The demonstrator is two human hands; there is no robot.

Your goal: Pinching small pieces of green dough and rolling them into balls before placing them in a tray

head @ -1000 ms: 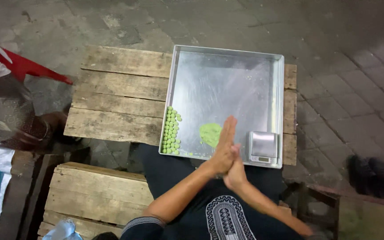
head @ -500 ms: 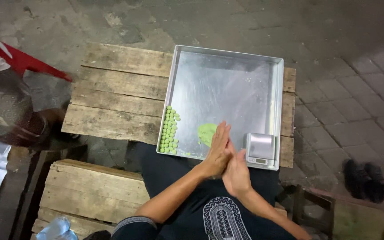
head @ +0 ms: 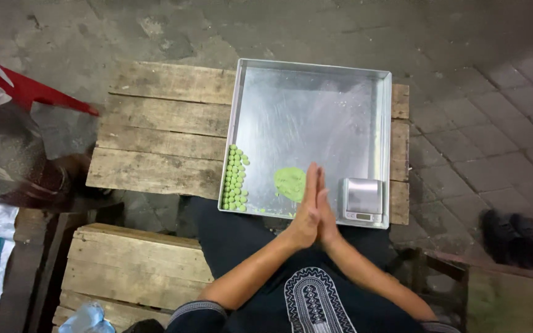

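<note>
1. Wooden pallet table (head: 155, 123) carries metal tray (head: 316, 80), far side of your lap.
2. Small digital scale (head: 362, 198) sits in tray's near-right corner.
3. Your left hand (head: 303, 213) & right hand (head: 326, 216): palms pressed flat together, over tray's near edge; can't tell if anything's between.
4. Green dough lump (head: 289, 182) just beside fingertips, in tray.
5. Green dough balls (head: 234, 179) in rows, tray's near-left side.

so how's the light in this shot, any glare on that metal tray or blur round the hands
Head view: dim, uneven light, the ground and corners falling dark; the metal tray shows a soft pale sheen across its floor, not blown out; the left hand and right hand, pressed palm to palm, look slightly soft; the small green balls and the scale read clearly; the person at the left edge is smeared.
</note>
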